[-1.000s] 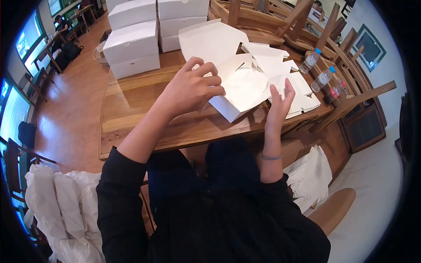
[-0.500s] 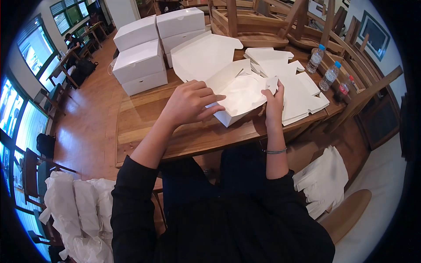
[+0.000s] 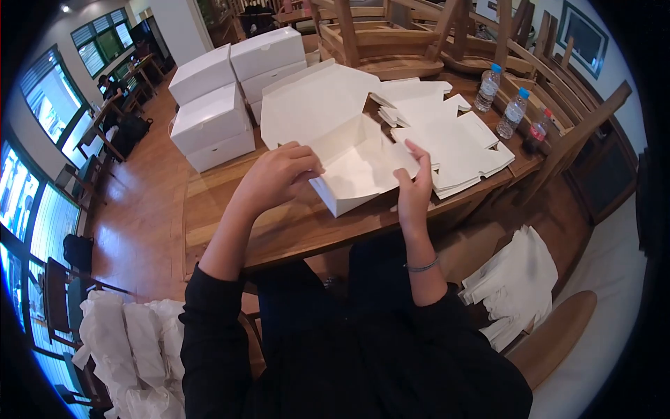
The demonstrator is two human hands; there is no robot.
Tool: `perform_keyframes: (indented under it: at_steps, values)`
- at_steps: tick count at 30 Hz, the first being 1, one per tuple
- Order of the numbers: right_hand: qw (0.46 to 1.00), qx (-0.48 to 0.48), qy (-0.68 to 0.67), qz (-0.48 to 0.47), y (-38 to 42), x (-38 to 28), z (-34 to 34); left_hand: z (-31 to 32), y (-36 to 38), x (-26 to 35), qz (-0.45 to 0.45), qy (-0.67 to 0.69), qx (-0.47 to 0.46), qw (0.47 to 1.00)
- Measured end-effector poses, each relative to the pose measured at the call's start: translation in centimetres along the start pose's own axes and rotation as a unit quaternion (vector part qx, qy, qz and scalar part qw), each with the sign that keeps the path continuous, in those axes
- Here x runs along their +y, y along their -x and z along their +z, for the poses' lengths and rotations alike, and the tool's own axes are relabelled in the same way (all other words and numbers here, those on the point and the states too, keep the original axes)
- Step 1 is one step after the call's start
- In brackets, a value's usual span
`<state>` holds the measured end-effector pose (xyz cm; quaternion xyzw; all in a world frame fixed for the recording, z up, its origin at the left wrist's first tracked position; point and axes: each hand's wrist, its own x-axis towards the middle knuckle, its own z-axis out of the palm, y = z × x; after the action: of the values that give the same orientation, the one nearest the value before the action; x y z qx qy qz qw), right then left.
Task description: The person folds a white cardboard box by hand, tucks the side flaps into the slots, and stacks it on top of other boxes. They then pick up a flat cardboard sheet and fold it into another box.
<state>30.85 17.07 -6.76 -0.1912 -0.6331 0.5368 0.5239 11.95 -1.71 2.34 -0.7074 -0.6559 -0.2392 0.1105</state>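
A white cardboard box (image 3: 352, 171) with its lid (image 3: 314, 101) folded back stands at the table's front edge, its walls raised and its inside visible. My left hand (image 3: 283, 174) is closed at the box's left wall, fingertips pinching the upper edge. On the opposite side my right hand (image 3: 414, 192) grips the right wall, the thumb near the rim and the index finger stretched along the outside. Some of the right fingertips are hidden behind the wall. Just right of that hand lies a stack of flat white box blanks (image 3: 464, 143).
White closed boxes (image 3: 213, 129) are stacked at the back left of the wooden table (image 3: 227, 202). Two water bottles (image 3: 513, 113) and a red-capped bottle (image 3: 537, 131) stand at the right. Upturned wooden chairs (image 3: 391, 49) fill the back. White bags (image 3: 132, 342) lie lower left.
My left hand has gone from hovering with spread fingers over the box to pinching its left wall. The right-hand flap, upright before, is now folded in. The view has shifted slightly.
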Motion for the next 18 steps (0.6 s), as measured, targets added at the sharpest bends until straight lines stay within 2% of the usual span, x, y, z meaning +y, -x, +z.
perform_keyframes:
  at_steps: [2,5,8,11,14,15,17,18]
  values:
    - [1.0,0.003,-0.001,0.001,0.5,0.4,0.0,-0.9,-0.1,0.8,-0.049,0.0,-0.046,0.998]
    - [0.998,0.006,-0.046,0.037,1.0,-0.3,0.2,-1.9,-0.9,2.2,-0.121,-0.076,-0.13,0.981]
    - [0.998,-0.025,-0.044,0.046,1.2,-0.2,-0.2,-1.3,-1.7,2.4,-0.115,-0.19,-0.168,0.96]
    - [0.998,-0.02,-0.042,0.044,1.7,-1.1,0.0,-0.9,-3.5,3.6,-0.155,-0.233,-0.193,0.94]
    - [0.997,-0.04,-0.01,0.058,2.3,-1.4,0.1,0.6,-5.1,3.9,-0.154,-0.163,-0.159,0.962]
    - [0.999,-0.036,-0.013,0.007,2.3,-0.9,0.1,1.3,-5.6,3.5,-0.172,-0.141,-0.153,0.963]
    - [0.999,-0.044,-0.001,-0.004,2.5,-1.3,0.0,3.0,-6.6,2.3,-0.21,-0.098,-0.139,0.963]
    - [0.999,-0.049,0.005,-0.01,2.5,-1.5,0.0,3.6,-7.2,1.8,-0.28,-0.011,-0.136,0.95]
